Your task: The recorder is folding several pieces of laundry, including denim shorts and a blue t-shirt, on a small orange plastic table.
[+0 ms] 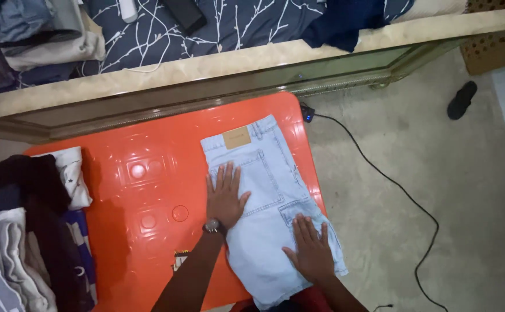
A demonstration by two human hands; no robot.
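Note:
Light blue denim shorts (269, 173), folded lengthwise, lie on an orange plastic table (142, 173), the waistband with its tan patch toward the bed. My left hand (224, 195), with a wristwatch on the wrist, presses flat on the shorts' left side near a back pocket. My right hand (311, 248) lies flat on the lower right part, near the hem. Both hands have their fingers spread and grip nothing.
A pile of dark and light clothes (30, 231) covers the table's left end. A bed (235, 58) with a patterned dark sheet and more clothes runs along the far side. A black cable (402, 190) and a black slipper (462, 99) lie on the floor to the right.

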